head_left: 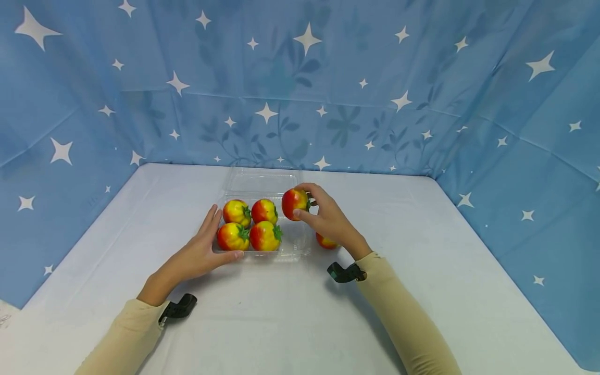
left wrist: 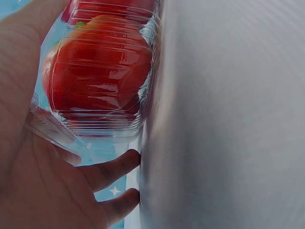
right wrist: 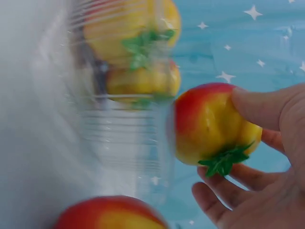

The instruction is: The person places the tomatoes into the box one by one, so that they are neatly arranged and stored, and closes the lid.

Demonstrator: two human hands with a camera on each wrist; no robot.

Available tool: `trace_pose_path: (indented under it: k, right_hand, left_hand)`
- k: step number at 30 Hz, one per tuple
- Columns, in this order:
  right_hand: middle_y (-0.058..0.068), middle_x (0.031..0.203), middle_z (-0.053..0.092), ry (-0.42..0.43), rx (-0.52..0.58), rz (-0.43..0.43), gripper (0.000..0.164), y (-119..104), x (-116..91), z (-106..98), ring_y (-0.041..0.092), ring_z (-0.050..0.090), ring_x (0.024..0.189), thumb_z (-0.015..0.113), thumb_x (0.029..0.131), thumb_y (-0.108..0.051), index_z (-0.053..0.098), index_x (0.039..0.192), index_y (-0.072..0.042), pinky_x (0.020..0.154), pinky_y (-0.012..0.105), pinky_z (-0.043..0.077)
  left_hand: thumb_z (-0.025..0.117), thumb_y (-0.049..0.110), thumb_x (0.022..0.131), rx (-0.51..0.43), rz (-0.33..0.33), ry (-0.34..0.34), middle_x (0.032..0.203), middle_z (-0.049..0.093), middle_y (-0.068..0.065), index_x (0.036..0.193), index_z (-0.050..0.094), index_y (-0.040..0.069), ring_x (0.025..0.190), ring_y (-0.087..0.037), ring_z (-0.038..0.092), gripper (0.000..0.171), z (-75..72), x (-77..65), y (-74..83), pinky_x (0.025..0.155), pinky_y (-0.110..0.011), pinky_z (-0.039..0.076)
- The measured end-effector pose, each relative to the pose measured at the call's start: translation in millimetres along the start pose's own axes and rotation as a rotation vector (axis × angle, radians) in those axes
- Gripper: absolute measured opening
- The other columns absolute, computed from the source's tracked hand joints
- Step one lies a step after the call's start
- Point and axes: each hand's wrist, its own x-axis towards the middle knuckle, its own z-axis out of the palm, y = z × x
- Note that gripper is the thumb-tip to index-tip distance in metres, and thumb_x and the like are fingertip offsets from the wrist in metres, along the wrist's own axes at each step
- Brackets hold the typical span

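My right hand pinches a red-and-yellow fruit with a green leafy top, between thumb and fingers. In the right wrist view, the held fruit is raised beside the wall of a clear plastic box. My left hand rests along the left and front sides of that box, fingers spread and fairly straight. Several similar fruits sit in two rows in its left part. Through the wall, the left wrist view shows one red fruit near the left hand.
Another red-and-yellow fruit lies on the white table just right of the box, partly behind the right hand. The box's clear lid is folded back behind it. A blue star-patterned curtain stands behind the table.
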Motion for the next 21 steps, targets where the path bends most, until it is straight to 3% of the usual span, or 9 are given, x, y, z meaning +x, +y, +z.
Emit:
trace_pose_path:
  k: [11,21]
  right_hand:
    - [0.014,0.149,0.053,-0.032,-0.096,0.072,0.055,8,1,18,0.031,0.05,0.137,0.075,0.102,-0.014,0.049,0.15,-0.004,0.12,0.05,0.041]
    - [0.013,0.147,0.059,-0.045,-0.238,0.128,0.052,10,1,29,0.037,0.043,0.144,0.077,0.102,-0.019,0.054,0.148,-0.009,0.118,0.06,0.041]
  left_hand:
    - [0.077,0.062,0.091,-0.005,-0.005,0.001,0.178,-0.014,-0.017,0.172,-0.002,0.007,0.159,-0.055,0.008,0.126,-0.2,-0.2,1.0,0.116,-0.079,0.02]
    - [0.077,0.062,0.091,-0.003,-0.004,0.004,0.178,-0.015,-0.014,0.172,-0.002,0.007,0.159,-0.053,0.008,0.126,-0.3,0.1,-1.0,0.116,-0.078,0.02]
